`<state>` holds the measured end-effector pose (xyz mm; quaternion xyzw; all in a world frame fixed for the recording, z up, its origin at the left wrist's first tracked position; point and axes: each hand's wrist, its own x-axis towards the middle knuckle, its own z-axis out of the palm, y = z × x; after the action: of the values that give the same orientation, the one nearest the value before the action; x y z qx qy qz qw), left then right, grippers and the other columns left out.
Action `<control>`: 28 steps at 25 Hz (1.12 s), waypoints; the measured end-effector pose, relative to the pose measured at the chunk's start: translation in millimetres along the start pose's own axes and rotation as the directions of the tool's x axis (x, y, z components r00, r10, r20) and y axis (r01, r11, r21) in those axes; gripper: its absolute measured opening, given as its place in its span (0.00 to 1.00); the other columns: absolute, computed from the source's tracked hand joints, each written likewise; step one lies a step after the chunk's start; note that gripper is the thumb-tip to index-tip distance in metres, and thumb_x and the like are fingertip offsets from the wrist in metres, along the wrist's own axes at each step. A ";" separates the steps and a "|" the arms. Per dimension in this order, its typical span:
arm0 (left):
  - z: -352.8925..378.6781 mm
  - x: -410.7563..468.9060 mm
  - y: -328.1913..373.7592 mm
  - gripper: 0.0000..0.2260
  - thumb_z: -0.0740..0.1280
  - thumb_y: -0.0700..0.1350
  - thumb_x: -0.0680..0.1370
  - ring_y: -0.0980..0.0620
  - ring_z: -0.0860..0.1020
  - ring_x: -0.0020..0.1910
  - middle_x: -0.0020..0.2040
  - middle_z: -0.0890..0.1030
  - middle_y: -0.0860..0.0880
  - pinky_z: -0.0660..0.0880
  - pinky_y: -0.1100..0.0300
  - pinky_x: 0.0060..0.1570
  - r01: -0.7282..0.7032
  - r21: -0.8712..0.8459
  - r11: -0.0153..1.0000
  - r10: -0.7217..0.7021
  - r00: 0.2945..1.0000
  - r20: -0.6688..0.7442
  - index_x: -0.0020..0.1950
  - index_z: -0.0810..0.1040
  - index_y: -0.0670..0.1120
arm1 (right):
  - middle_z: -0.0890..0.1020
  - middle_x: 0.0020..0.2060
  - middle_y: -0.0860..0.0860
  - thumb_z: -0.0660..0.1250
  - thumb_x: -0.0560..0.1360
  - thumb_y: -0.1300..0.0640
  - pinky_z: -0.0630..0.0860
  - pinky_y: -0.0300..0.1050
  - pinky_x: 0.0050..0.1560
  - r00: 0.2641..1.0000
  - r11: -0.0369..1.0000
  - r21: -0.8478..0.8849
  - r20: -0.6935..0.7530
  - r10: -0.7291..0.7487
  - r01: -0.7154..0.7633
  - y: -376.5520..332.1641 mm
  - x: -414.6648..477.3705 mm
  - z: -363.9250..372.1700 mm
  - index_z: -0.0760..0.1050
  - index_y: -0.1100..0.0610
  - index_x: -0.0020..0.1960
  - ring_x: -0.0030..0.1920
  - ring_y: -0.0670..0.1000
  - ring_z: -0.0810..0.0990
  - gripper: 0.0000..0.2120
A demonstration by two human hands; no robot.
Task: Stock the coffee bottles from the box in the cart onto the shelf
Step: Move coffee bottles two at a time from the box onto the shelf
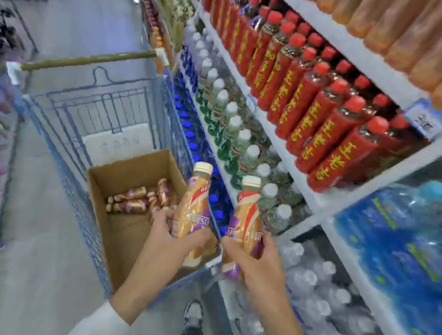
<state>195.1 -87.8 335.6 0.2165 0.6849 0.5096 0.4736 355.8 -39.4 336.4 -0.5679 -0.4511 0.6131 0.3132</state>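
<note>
The coffee bottles (132, 202) lying in the box (140, 171) are too blurred to count; the price tag (428, 120) is unreadable.

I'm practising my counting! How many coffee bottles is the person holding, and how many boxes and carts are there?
Coffee bottles held: 2, the left bottle in the left hand, the right bottle in the right hand
Cardboard box: 1
Cart: 1
Total: 4
More bottles lie in the box, too blurred to count.
</note>
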 end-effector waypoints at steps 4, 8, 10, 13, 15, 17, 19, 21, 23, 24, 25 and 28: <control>62.8 -47.5 12.1 0.23 0.81 0.46 0.68 0.52 0.82 0.40 0.47 0.82 0.46 0.76 0.57 0.39 -0.105 0.101 0.989 0.076 0.963 0.258 0.56 0.72 0.49 | 0.86 0.40 0.45 0.77 0.71 0.58 0.78 0.39 0.31 0.973 0.992 0.101 -0.225 -0.053 0.078 -1.1 -69.8 -77.0 0.76 0.51 0.60 0.36 0.43 0.84 0.19; 139.8 -95.4 19.5 0.22 0.79 0.44 0.70 0.54 0.83 0.41 0.49 0.81 0.48 0.77 0.60 0.38 -0.221 0.126 0.967 0.132 0.859 0.495 0.57 0.71 0.50 | 0.86 0.42 0.46 0.78 0.70 0.56 0.84 0.48 0.38 0.889 0.975 0.140 -0.448 -0.092 0.172 -1.7 -133.9 -151.2 0.76 0.50 0.59 0.40 0.47 0.85 0.20; 184.0 -126.3 19.2 0.21 0.79 0.44 0.70 0.53 0.82 0.42 0.49 0.81 0.48 0.76 0.60 0.39 -0.269 0.115 0.956 0.152 0.792 0.592 0.55 0.71 0.52 | 0.86 0.44 0.48 0.79 0.69 0.56 0.83 0.46 0.37 0.825 0.965 0.133 -0.552 -0.118 0.227 -1.2 -169.9 -189.9 0.76 0.51 0.59 0.42 0.47 0.85 0.20; 241.2 -178.6 13.4 0.24 0.82 0.45 0.66 0.50 0.82 0.41 0.47 0.82 0.46 0.77 0.57 0.40 -0.292 0.090 0.952 0.150 0.705 0.693 0.52 0.71 0.52 | 0.86 0.44 0.50 0.79 0.69 0.57 0.81 0.43 0.37 0.734 0.949 0.125 -0.665 -0.135 0.288 5.7 -220.8 -244.6 0.77 0.52 0.57 0.41 0.47 0.85 0.19; 277.5 -217.5 9.1 0.23 0.82 0.44 0.66 0.46 0.83 0.41 0.46 0.83 0.43 0.80 0.51 0.42 -0.309 0.064 0.949 0.162 0.650 0.742 0.53 0.72 0.49 | 0.86 0.43 0.51 0.79 0.69 0.56 0.81 0.41 0.39 0.669 0.937 0.111 -0.728 -0.151 0.332 10.7 -256.8 -282.5 0.77 0.53 0.55 0.40 0.47 0.85 0.18; 309.0 -252.7 7.2 0.25 0.83 0.45 0.64 0.44 0.84 0.41 0.46 0.83 0.43 0.81 0.49 0.44 -0.317 0.026 0.948 0.183 0.612 0.769 0.54 0.73 0.47 | 0.86 0.43 0.51 0.79 0.67 0.56 0.80 0.39 0.38 0.611 0.921 0.089 -0.772 -0.177 0.379 10.8 -286.4 -320.6 0.77 0.53 0.54 0.41 0.48 0.85 0.18; 338.6 -285.0 8.3 0.28 0.83 0.49 0.61 0.44 0.84 0.41 0.45 0.84 0.43 0.81 0.47 0.45 -0.334 -0.027 0.942 0.226 0.574 0.787 0.54 0.74 0.47 | 0.86 0.41 0.51 0.79 0.65 0.55 0.79 0.37 0.36 0.552 0.904 0.046 -0.805 -0.218 0.426 8.2 -311.5 -358.8 0.77 0.53 0.54 0.39 0.46 0.84 0.20; 366.3 -311.8 14.1 0.24 0.83 0.45 0.65 0.51 0.83 0.38 0.42 0.84 0.46 0.81 0.54 0.40 -0.370 -0.084 0.925 0.281 0.519 0.807 0.54 0.74 0.47 | 0.86 0.42 0.50 0.79 0.67 0.58 0.78 0.36 0.33 0.507 0.892 -0.002 -0.822 -0.258 0.451 3.1 -326.7 -397.0 0.76 0.53 0.56 0.36 0.45 0.83 0.21; 394.5 -334.1 25.1 0.20 0.80 0.42 0.68 0.56 0.83 0.35 0.39 0.85 0.51 0.78 0.63 0.35 -0.415 -0.151 0.897 0.350 0.459 0.816 0.54 0.74 0.46 | 0.85 0.46 0.51 0.79 0.68 0.60 0.78 0.36 0.32 0.457 0.887 -0.080 -0.834 -0.310 0.455 -7.1 -334.6 -432.0 0.75 0.53 0.58 0.37 0.43 0.83 0.22; 409.2 -342.9 32.1 0.21 0.80 0.42 0.68 0.57 0.82 0.36 0.39 0.85 0.52 0.77 0.66 0.34 -0.453 -0.180 0.873 0.391 0.430 0.814 0.55 0.74 0.46 | 0.84 0.47 0.51 0.80 0.68 0.59 0.78 0.35 0.34 0.425 0.881 -0.128 -0.838 -0.342 0.455 -13.0 -337.0 -448.2 0.74 0.54 0.59 0.38 0.42 0.83 0.23; 422.5 -348.9 39.2 0.22 0.81 0.43 0.68 0.57 0.82 0.36 0.40 0.86 0.52 0.76 0.66 0.35 -0.494 -0.206 0.845 0.431 0.398 0.810 0.55 0.74 0.47 | 0.84 0.49 0.50 0.80 0.68 0.59 0.78 0.35 0.36 0.393 0.874 -0.177 -0.840 -0.374 0.453 -18.9 -336.5 -461.9 0.73 0.54 0.60 0.40 0.40 0.83 0.25; 460.4 -358.2 59.3 0.23 0.82 0.48 0.67 0.60 0.83 0.42 0.46 0.84 0.55 0.78 0.67 0.41 -0.612 -0.246 0.752 0.505 0.295 0.811 0.56 0.75 0.51 | 0.83 0.53 0.46 0.82 0.66 0.54 0.79 0.35 0.46 0.292 0.852 -0.285 -0.852 -0.435 0.438 -35.6 -329.0 -495.0 0.71 0.53 0.63 0.49 0.42 0.83 0.31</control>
<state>748.3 -117.0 527.8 0.6836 0.2749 0.4315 0.5205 888.1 -222.5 530.6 -0.6580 -0.3502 0.1076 0.6579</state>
